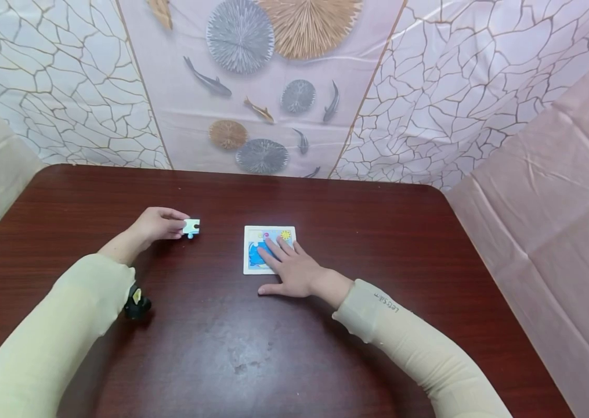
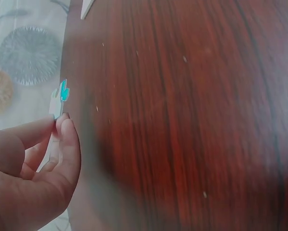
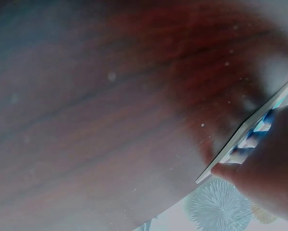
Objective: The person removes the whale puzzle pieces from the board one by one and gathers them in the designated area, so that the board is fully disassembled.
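Between thumb and fingertips, my left hand (image 1: 161, 223) pinches a small pale puzzle piece (image 1: 191, 227), held a little above the table at the left. In the left wrist view this puzzle piece (image 2: 60, 98) appears edge-on with a turquoise tab. A white-framed jigsaw puzzle (image 1: 246, 255) with a blue figure and a yellow sun lies flat near the middle of the table. My right hand (image 1: 294, 270) rests spread on its right part, covering some of the picture. The right wrist view shows the puzzle's frame edge (image 3: 240, 132) beneath the fingers.
The dark red-brown wooden table (image 1: 210, 348) has rounded far corners. Patterned cloth (image 1: 294, 116) hangs behind it, and plain pinkish cloth (image 1: 560, 220) at the right. A black wrist device (image 1: 136, 303) sits at the left sleeve cuff.
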